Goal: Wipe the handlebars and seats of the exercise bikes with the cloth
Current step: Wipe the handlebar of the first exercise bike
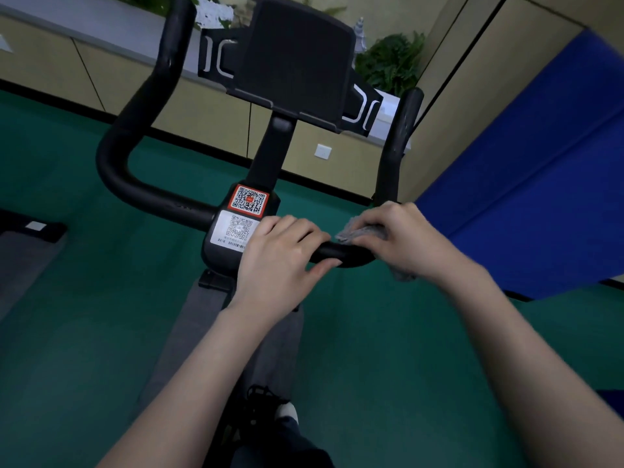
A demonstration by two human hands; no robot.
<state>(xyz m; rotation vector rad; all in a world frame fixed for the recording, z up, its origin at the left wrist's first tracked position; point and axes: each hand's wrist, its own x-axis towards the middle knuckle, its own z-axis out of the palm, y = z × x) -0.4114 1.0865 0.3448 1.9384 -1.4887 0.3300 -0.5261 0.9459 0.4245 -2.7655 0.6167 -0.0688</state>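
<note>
The left grip [283, 258] curls round the black handlebar [135, 184] beside the QR stickers [248, 201]; the right grip [401, 238] clutches a grey cloth [358, 231] against the bar's right bend.

Green floor [67, 298] is running up to beige panels [202, 109]; a blue mat [540, 180] is covering the right wall, plants [391, 62] sitting on the ledge [84, 32].

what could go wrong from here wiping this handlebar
1. The left hand grips the handlebar right beside the cloth, so the stretch under that hand may get missed.
2. The cloth is bunched under the right hand, with an end hanging below the bar. It may wipe only a narrow strip, or slip out.
3. The QR stickers sit next to the left hand, and rubbing over them could lift an edge.
</note>
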